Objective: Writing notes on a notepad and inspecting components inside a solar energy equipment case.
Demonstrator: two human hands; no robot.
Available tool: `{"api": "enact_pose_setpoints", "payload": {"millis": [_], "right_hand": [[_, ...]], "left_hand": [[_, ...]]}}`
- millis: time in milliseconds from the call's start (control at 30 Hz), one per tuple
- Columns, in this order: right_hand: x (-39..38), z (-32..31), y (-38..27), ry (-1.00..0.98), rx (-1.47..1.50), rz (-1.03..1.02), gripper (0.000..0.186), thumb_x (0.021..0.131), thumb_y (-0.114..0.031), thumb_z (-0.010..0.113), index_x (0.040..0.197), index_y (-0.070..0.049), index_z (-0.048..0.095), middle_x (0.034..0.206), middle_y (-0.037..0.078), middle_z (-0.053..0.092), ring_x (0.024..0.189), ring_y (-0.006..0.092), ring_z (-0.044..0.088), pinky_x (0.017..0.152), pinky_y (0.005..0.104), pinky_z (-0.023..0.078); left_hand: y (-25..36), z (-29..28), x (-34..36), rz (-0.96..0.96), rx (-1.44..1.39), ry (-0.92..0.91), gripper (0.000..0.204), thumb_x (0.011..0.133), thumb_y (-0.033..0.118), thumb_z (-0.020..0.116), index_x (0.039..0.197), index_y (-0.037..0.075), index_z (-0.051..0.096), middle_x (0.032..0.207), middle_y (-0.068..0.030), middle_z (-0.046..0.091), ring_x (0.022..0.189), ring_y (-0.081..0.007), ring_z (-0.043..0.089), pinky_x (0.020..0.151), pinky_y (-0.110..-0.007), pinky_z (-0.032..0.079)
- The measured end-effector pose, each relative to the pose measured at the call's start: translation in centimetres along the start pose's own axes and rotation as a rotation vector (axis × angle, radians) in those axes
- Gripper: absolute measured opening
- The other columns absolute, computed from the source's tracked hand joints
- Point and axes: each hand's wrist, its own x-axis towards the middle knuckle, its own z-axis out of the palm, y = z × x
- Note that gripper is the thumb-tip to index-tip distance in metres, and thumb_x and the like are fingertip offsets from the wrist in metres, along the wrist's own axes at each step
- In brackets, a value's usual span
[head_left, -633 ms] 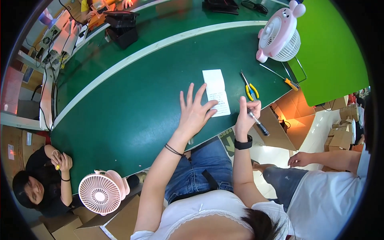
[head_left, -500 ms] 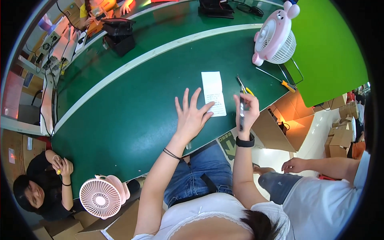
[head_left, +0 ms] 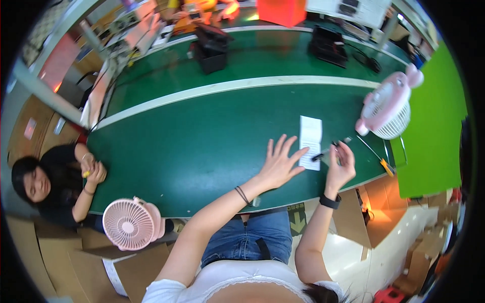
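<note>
A small white paper booklet [head_left: 310, 130], unfolded, lies on the green tabletop with lines of print or writing on its lower half. My left hand [head_left: 278, 166] is spread open, its thumb and index finger at the booklet's left edge. Beside the lower right of the paper, my right hand [head_left: 342, 169] pinches a dark pen [head_left: 318, 157] between thumb and fingers. The pen slants across the booklet's right edge, its lower end over the page; whether it touches the paper I cannot tell.
A screwdriver [head_left: 387, 167] with an orange handle and a pink-and-white animal-shaped fan [head_left: 388, 108] are at the right. Another pink fan [head_left: 130, 224] stands at the lower left, near a seated person [head_left: 55, 182]. Black cases [head_left: 211, 55] and a green board [head_left: 432, 136] flank the table.
The pen has swung from upright to a slant over the booklet. The view has shifted, showing more of the far table. The yellow-handled tool by my right hand no longer shows.
</note>
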Motion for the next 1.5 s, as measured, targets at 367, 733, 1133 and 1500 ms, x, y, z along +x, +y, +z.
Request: {"api": "enact_pose_setpoints", "payload": {"millis": [367,733,1133,1500], "right_hand": [[0.9,-0.5,1.5,0.065,-0.103,-0.279,0.013,0.085,0.007,0.068,0.097,0.002,0.066,0.099,0.012,0.071,0.092,0.0193,0.069,0.083,0.0314,0.056],[7.9,3.0,5.2,-0.471,-0.606,-0.276,0.023,0.096,-0.017,0.062,0.111,-0.002,0.069,0.122,0.014,0.066,0.103,0.0243,0.066,0.090,0.0355,0.052],[5.3,33.3,-1.1,-0.845,-0.136,-0.568,0.043,0.095,-0.025,0.064,0.137,-0.018,0.056,0.153,0.013,0.037,0.133,0.0271,0.044,0.095,0.0354,0.050],[-0.5,47.9,-4.5,-0.516,-0.231,-0.685,0.049,0.084,-0.047,0.073,0.124,-0.020,0.061,0.149,0.041,0.016,0.140,0.0581,0.011,0.107,0.0595,0.031]], "left_hand": [[-8.0,-7.1,-1.4,-0.319,-0.252,0.360,0.043,0.092,0.019,0.062,0.133,0.013,0.051,0.140,-0.0166,0.044,0.132,-0.0361,0.042,0.108,-0.045,0.037],[-4.7,-9.5,-13.6,-0.361,-0.144,0.375,0.030,0.087,0.016,0.064,0.116,0.012,0.058,0.131,-0.0140,0.049,0.127,-0.0376,0.044,0.105,-0.049,0.038],[-5.2,-9.0,-19.4,-0.331,-0.210,0.447,0.016,0.085,0.013,0.064,0.101,0.009,0.062,0.122,-0.0113,0.053,0.127,-0.0325,0.045,0.108,-0.046,0.038],[-5.6,-9.5,-20.0,-0.310,-0.283,0.419,0.018,0.087,0.014,0.063,0.104,0.008,0.061,0.122,-0.0100,0.054,0.130,-0.0294,0.045,0.105,-0.044,0.039]]}}
